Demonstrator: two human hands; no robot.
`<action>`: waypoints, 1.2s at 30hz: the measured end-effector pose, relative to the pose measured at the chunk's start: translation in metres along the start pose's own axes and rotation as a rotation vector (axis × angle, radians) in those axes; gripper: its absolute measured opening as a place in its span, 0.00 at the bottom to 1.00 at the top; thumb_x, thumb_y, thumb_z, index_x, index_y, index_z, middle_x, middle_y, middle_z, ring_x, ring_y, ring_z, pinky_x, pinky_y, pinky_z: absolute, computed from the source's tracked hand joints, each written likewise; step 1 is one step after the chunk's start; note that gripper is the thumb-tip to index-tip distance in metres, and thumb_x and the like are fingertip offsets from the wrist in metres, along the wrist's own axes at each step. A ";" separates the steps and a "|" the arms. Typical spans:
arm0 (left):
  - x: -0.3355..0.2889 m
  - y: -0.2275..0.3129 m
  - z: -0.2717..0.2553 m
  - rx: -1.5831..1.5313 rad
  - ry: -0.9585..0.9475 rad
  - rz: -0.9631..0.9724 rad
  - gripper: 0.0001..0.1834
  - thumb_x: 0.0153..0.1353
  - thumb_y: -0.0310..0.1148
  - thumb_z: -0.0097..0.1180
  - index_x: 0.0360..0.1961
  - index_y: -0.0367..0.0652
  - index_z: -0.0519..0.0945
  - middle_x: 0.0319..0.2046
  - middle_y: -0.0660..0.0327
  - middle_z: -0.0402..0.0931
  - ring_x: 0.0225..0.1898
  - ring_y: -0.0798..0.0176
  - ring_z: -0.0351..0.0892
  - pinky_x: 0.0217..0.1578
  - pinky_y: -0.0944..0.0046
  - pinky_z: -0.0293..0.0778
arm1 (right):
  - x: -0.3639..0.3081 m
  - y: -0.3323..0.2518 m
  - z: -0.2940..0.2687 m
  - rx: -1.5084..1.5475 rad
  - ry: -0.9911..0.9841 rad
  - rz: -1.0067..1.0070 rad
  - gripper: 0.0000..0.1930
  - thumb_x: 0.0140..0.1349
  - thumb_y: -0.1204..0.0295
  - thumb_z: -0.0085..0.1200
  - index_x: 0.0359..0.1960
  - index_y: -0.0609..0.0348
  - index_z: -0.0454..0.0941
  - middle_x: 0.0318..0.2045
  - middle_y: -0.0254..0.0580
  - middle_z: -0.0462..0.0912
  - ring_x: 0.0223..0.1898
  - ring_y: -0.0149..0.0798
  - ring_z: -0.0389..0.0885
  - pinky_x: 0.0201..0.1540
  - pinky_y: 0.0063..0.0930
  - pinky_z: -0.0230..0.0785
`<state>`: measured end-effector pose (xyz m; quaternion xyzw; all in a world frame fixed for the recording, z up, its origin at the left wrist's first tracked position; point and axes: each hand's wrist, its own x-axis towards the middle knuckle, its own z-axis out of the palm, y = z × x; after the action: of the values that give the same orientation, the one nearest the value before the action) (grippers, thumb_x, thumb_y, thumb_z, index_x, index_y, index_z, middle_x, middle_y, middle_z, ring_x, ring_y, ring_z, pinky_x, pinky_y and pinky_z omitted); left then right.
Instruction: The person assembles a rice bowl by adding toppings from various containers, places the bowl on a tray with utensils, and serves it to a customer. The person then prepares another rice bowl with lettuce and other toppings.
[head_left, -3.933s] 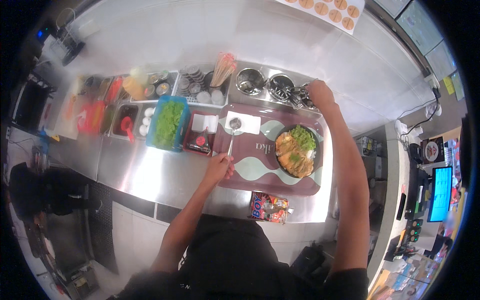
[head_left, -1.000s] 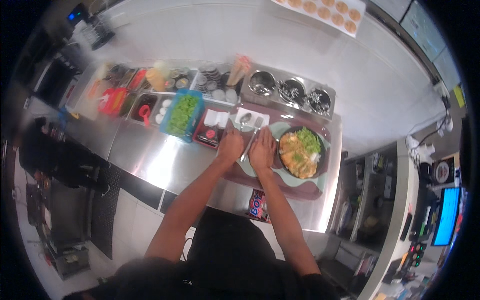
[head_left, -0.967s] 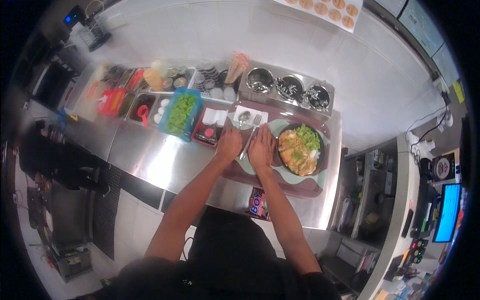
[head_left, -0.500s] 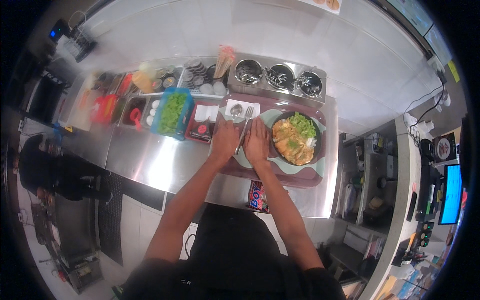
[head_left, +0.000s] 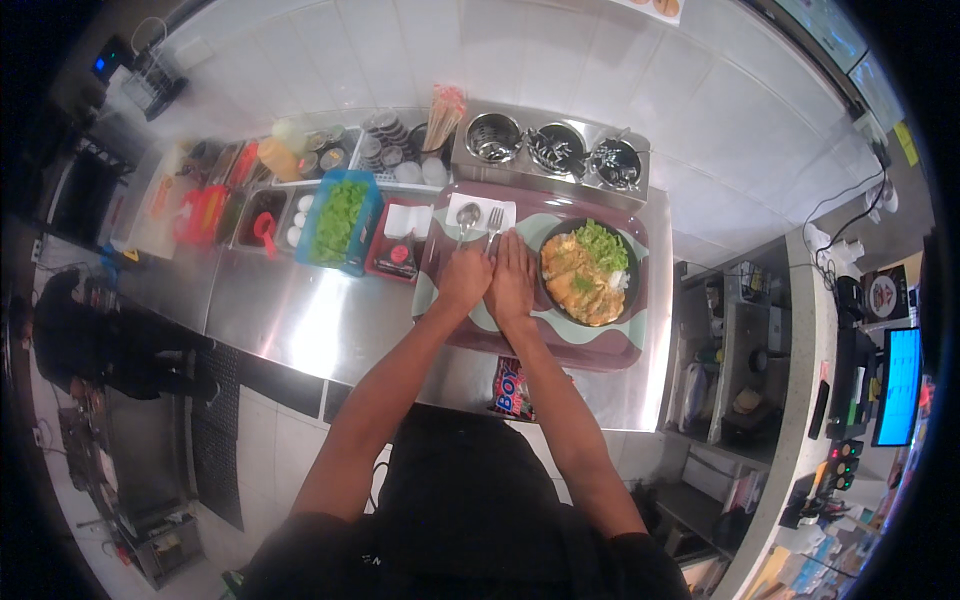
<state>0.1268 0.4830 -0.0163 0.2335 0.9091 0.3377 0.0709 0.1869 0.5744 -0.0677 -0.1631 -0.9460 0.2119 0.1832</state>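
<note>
Tray (head_left: 600,345) on the steel counter (head_left: 300,320) looks nearly set: dark bowl (head_left: 590,272) of food with greens sits at its right, white napkin (head_left: 480,215) at its top left with spoon (head_left: 467,218) and fork (head_left: 494,220) lying side by side on it. Left hand (head_left: 464,282) and right hand (head_left: 512,280) lie side by side just below the cutlery; right is flat and open, left loosely curled, gripping nothing visible. Judged: only squaring up the cutlery remains.

A tray (head_left: 600,352) sits at frame centre on the counter (head_left: 300,320). On it, a bowl (head_left: 586,272) lies right, a spoon (head_left: 467,216) and fork (head_left: 493,220) upper left on a napkin (head_left: 505,208). 3 metal pots (head_left: 555,150) stand above the tray; containers (head_left: 340,215) line up left.
</note>
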 end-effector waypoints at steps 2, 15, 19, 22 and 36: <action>0.000 0.000 0.001 -0.030 0.018 -0.038 0.13 0.63 0.35 0.53 0.36 0.34 0.82 0.33 0.39 0.81 0.39 0.35 0.81 0.43 0.42 0.77 | 0.001 -0.001 0.000 -0.013 0.041 -0.011 0.29 0.71 0.63 0.43 0.68 0.71 0.61 0.70 0.56 0.60 0.72 0.53 0.56 0.72 0.48 0.49; -0.016 0.017 0.007 -0.717 -0.203 -0.219 0.21 0.71 0.45 0.48 0.56 0.43 0.77 0.44 0.48 0.80 0.40 0.45 0.83 0.43 0.48 0.80 | -0.130 0.003 -0.096 0.710 0.020 0.329 0.12 0.66 0.79 0.44 0.42 0.68 0.81 0.50 0.54 0.82 0.47 0.43 0.83 0.48 0.36 0.76; -0.016 0.038 0.031 -1.421 -0.556 -0.539 0.34 0.73 0.57 0.40 0.73 0.51 0.56 0.60 0.51 0.70 0.55 0.48 0.75 0.52 0.40 0.76 | -0.126 0.041 -0.113 1.064 0.646 0.661 0.13 0.73 0.73 0.40 0.49 0.63 0.77 0.45 0.39 0.81 0.40 0.32 0.80 0.39 0.26 0.75; -0.018 0.049 0.034 -1.469 -0.638 -0.487 0.38 0.72 0.61 0.37 0.74 0.52 0.52 0.64 0.50 0.65 0.61 0.46 0.70 0.57 0.36 0.70 | -0.092 0.078 -0.133 1.044 0.637 0.869 0.18 0.74 0.69 0.41 0.61 0.64 0.71 0.50 0.41 0.80 0.46 0.34 0.80 0.46 0.30 0.74; -0.021 0.050 0.012 -1.418 -0.559 -0.529 0.37 0.73 0.59 0.36 0.74 0.49 0.53 0.65 0.50 0.64 0.63 0.46 0.67 0.61 0.38 0.65 | -0.082 0.121 -0.121 0.966 0.377 0.707 0.27 0.73 0.61 0.47 0.67 0.68 0.66 0.54 0.48 0.79 0.48 0.39 0.79 0.51 0.35 0.70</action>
<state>0.1678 0.5132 0.0069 -0.0141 0.4524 0.7353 0.5045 0.3373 0.6875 -0.0437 -0.3993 -0.5838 0.6308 0.3189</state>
